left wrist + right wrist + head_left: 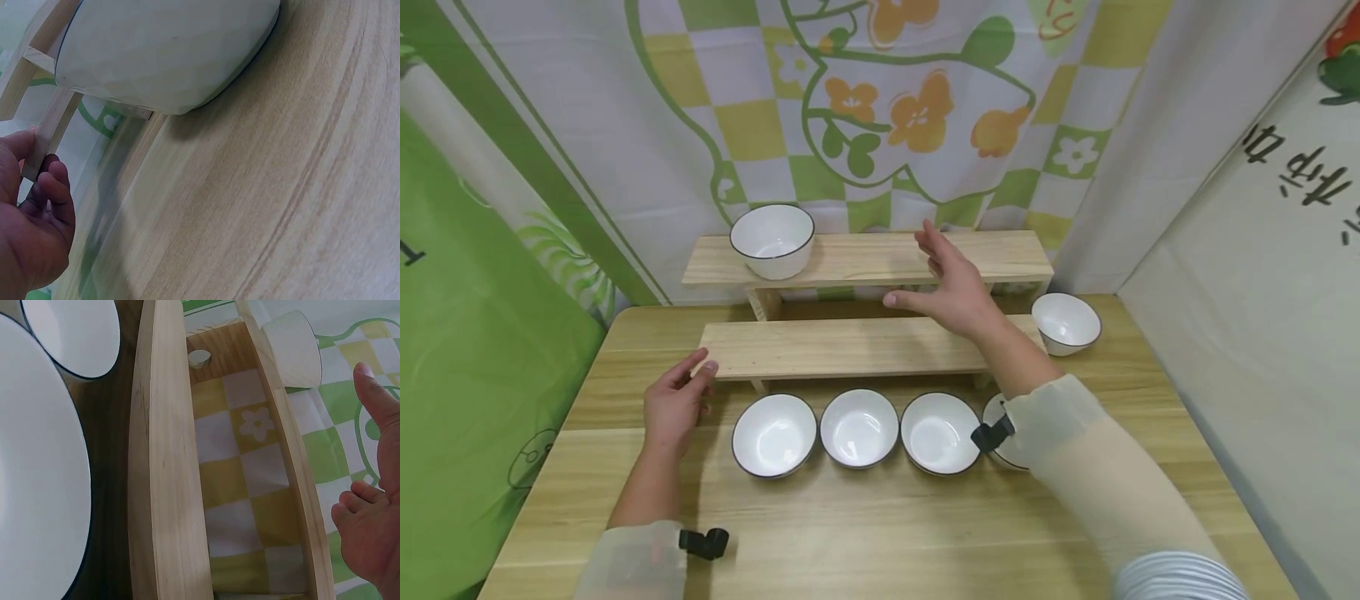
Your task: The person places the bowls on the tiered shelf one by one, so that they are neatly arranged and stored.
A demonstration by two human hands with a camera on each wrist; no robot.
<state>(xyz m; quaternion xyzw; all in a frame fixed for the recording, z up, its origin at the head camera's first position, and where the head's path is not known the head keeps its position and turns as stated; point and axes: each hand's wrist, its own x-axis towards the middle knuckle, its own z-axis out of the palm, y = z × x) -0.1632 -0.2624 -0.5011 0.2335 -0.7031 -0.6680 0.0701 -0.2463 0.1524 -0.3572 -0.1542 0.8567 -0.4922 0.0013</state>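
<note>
1. The left hand [673, 408] pinches the left end of the lower shelf [850, 348]; a steady hold should prevent skidding.
2. Beyond that hand, an upper bowl [772, 242] stands on the top shelf [865, 260].
3. Four bowls [859, 427] line the surface [880, 542] to its right.
4. The right hand [955, 292] hovers, fingers spread, empty; it should clear the outer bowl [1066, 321] rightward.

Bowls [774, 437] were white, dark-rimmed; shelf [857, 346] was pale, grained; table [850, 542] was light brown, streaked; curtain [751, 132] was checked green, yellow, white; its flowers were orange.
</note>
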